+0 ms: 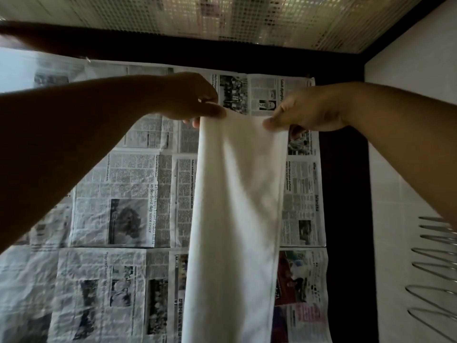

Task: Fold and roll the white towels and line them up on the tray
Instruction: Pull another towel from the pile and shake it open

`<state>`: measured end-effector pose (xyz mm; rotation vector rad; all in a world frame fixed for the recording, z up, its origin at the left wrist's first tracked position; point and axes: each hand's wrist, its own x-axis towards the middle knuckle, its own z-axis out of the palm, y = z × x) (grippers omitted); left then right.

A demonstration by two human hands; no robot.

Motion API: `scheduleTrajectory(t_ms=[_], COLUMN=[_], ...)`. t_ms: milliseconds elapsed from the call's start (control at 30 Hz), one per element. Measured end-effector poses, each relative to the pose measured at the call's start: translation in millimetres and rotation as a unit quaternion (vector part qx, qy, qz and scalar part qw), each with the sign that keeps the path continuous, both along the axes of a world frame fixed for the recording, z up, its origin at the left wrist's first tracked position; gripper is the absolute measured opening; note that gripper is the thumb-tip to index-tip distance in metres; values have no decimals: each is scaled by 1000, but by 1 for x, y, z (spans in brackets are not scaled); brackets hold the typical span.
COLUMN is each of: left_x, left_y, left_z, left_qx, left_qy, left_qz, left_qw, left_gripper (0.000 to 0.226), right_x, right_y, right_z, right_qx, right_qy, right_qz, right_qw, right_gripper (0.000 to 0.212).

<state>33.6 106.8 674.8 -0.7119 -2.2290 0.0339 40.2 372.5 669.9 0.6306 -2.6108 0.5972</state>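
A white towel [237,214] hangs as a long narrow strip from both my hands, running down the middle of the view and out past the bottom edge. My left hand [193,97] pinches its upper left corner. My right hand [304,110] pinches its upper right corner. The top edge is stretched between them, above a surface covered in newspaper. No tray is in sight.
Newspaper sheets [116,206] cover the dark table [346,194]. A white tiled wall [405,169] stands on the right, with a metal wire rack [435,268] at its lower part. A mesh screen [247,16] runs across the top.
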Motion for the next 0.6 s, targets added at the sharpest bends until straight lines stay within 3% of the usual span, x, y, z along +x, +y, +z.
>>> scheduleTrajectory(t_ms=[100, 267, 433, 500, 600], left_x=[7, 29, 41, 45, 44], left_y=[-3, -9, -16, -18, -28], left_z=[-2, -6, -14, -17, -20], left_qx=[14, 40, 34, 44, 72], left_qy=[-5, -36, -72, -149, -309], left_qz=[-13, -57, -77, -125, -248], left_qw=[1000, 997, 994, 980, 915], left_gripper=[41, 40, 45, 56, 59], right_x=[10, 30, 45, 50, 53], right_y=[4, 15, 14, 16, 28], right_z=[-3, -8, -13, -12, -7], right_qx=[-32, 4, 33, 58, 44], right_qy=[-5, 33, 8, -12, -112], right_qz=[34, 62, 122, 150, 228], right_qw=[999, 998, 992, 987, 966], right_gripper=[74, 46, 36, 22, 12])
